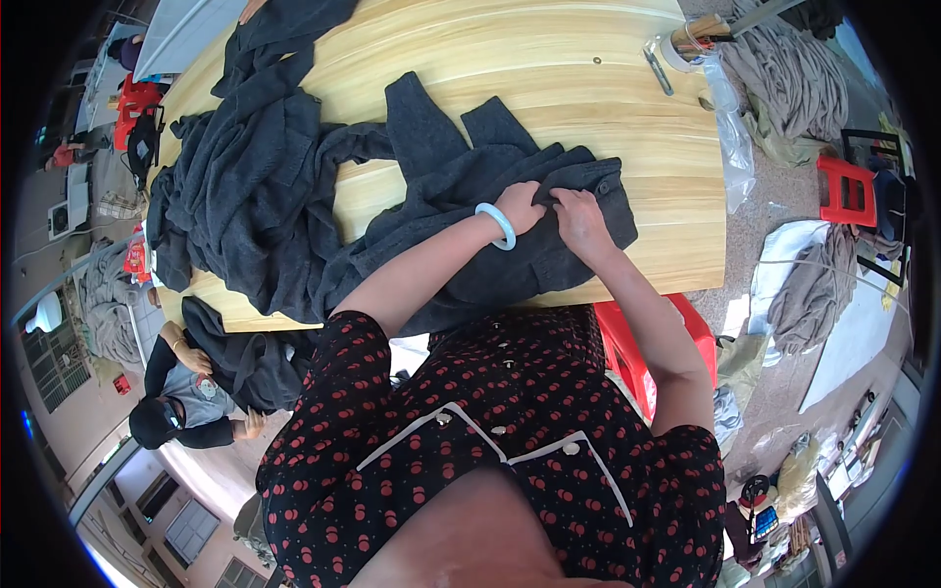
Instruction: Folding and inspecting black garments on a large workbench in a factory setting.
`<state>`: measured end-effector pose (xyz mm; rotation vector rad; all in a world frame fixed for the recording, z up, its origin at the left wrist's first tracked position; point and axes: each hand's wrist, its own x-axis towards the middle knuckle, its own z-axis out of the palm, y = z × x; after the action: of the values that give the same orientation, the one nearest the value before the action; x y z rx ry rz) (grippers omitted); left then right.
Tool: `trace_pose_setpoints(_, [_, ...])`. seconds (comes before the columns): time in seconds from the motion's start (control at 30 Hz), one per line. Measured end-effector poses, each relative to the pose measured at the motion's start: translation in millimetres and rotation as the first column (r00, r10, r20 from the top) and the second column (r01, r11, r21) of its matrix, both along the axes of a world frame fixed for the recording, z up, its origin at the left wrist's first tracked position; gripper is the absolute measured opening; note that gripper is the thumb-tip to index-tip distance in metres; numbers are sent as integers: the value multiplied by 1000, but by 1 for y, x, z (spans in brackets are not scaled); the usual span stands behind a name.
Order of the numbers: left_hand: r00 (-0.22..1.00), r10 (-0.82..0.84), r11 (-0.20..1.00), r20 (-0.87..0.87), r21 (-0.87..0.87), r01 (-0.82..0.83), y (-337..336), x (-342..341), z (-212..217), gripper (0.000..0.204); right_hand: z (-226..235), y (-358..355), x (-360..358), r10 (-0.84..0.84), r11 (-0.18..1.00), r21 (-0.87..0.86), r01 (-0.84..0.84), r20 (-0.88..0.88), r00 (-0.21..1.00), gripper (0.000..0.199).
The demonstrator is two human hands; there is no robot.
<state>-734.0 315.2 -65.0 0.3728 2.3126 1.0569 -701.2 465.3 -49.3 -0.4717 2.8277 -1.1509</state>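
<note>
A dark grey knit sweater [500,265] lies bunched along the near side of the wooden table, two of its sleeve-like ends pointing away from me. What look like small round buttons sit near its right end. My left hand [521,204], a pale bangle [496,226] on its wrist, is closed on a fold of the knit. Just to the right, my right hand [580,218] pinches the same edge, thumb and fingers drawn together. The two hands nearly meet; the cloth inside the fingers is mostly hidden.
A heap of dark knit garments [245,186] covers the left part of the table [676,235]. Clippers or a small cutter [658,72] lie by a tool container [698,37] at the far right. Another person [186,392] handles dark cloth at lower left. A red stool [846,191] stands right.
</note>
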Motion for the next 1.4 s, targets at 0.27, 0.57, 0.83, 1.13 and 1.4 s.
trace_pose_setpoints(0.27, [998, 53, 996, 40, -76, -50, 4, 0, -2, 17, -3, -4, 9, -21, 973, 230, 23, -9, 1000, 17])
trace_pose_setpoints(0.57, [992, -69, 991, -102, -125, 56, 4, 2, 5, 12, -1, 0, 5, 40, 966, 256, -15, -92, 995, 14])
trace_pose_setpoints(0.83, [973, -145, 972, 181, 210, 106, -9, -19, 23, 26, 19, 28, -27, 57, 964, -252, 85, 508, 859, 14])
trace_pose_setpoints(1.13, [905, -266, 944, 333, -101, 314, -62, -37, 31, 56, 35, -1, -32, 109, 994, -59, -92, 419, 902, 24])
trace_pose_setpoints(1.4, [954, -209, 970, 216, -78, 230, -122, -11, 29, 30, 51, -58, -2, 496, 866, 7, -499, 106, 862, 19])
